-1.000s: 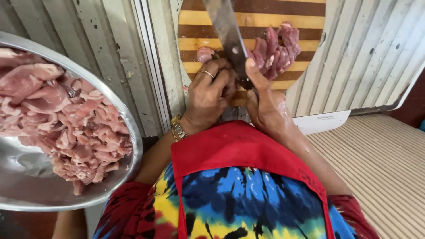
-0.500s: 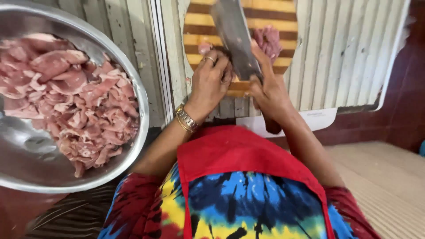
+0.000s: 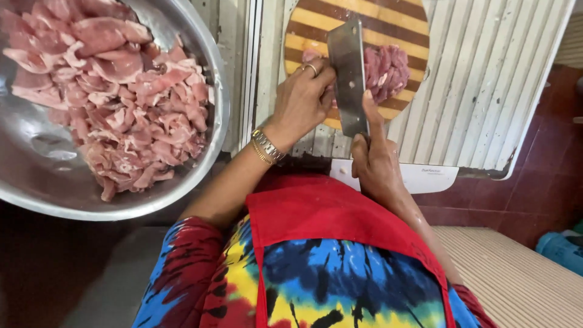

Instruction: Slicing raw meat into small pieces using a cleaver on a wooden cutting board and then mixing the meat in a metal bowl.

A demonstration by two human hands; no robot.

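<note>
My right hand (image 3: 375, 159) grips the handle of a steel cleaver (image 3: 347, 76), index finger laid along the blade's spine. The blade stands on a round striped wooden cutting board (image 3: 388, 18). My left hand (image 3: 302, 100), with a ring and a gold wristwatch, presses a small piece of raw pink meat (image 3: 311, 56) against the left face of the blade. A pile of cut raw meat (image 3: 384, 70) lies on the board right of the blade.
A large metal bowl (image 3: 73, 188) at the left holds several slices of raw meat (image 3: 121, 91). The board rests on a white ribbed tray (image 3: 486, 91). Reddish floor tiles (image 3: 534, 200) and a blue object (image 3: 562, 252) lie at the right.
The view has shifted, so bowl and board sit lower and larger. The cleaver has moved from tilted to nearly upright between the small piece and the pile.
</note>
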